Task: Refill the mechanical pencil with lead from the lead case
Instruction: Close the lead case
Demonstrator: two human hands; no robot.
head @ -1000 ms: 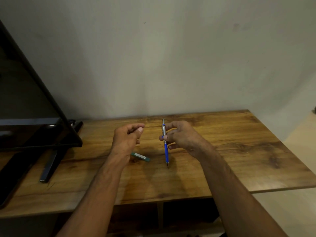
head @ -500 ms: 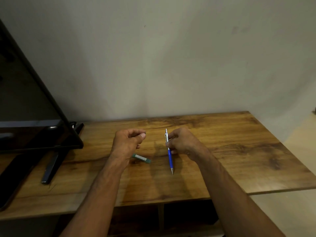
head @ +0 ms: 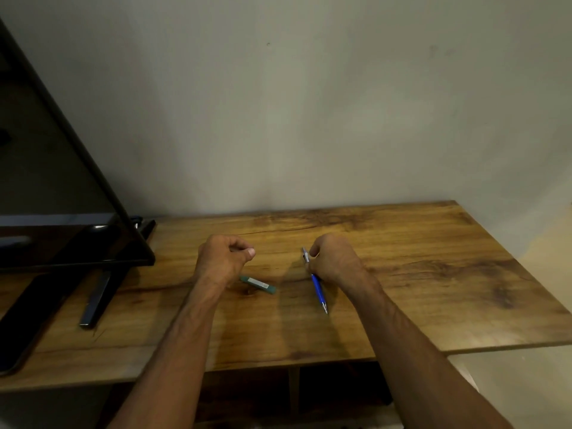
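Observation:
My right hand [head: 334,261] grips a blue mechanical pencil [head: 318,289] with a silver top end. The pencil slants with its tip low, near the wooden table [head: 433,274], and its silver end sticks up past my fingers. A small green lead case [head: 258,283] with a white label lies flat on the table between my hands. My left hand [head: 223,258] hovers just left of the case with thumb and forefinger pinched together; anything between them is too small to see.
A black TV screen [head: 62,212] leans at the left on dark stand legs [head: 96,301]. The table meets a plain wall behind. Its front edge and right edge drop off to open shelves and floor.
My right hand has lowered the pencil from upright to a slant, tip toward the table and nearer me. My left hand has stayed pinched, drifting slightly lower. The lead case has not moved.

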